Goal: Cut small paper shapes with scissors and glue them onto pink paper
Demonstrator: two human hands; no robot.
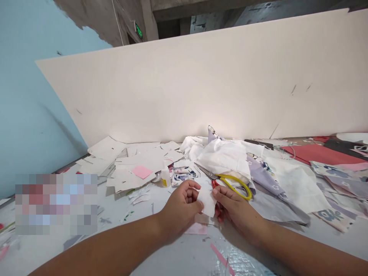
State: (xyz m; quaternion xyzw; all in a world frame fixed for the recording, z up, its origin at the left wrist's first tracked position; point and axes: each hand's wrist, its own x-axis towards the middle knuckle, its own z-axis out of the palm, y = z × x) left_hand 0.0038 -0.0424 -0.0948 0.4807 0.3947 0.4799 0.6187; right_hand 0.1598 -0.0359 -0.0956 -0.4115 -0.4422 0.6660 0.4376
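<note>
A small white piece of paper is pinched between both my hands just above the tabletop. My left hand grips its left edge with curled fingers, and my right hand holds its right edge. Just beyond my right hand lie yellow-handled scissors, blades pointing left. A small glue bottle stands behind my left hand. A pink scrap lies on the table under my hands.
White paper sheets with a pink note are piled at the left. White and floral fabric heaps at the right, with a red sheet beyond. A tall white board stands along the table's back. Scraps litter the grey surface.
</note>
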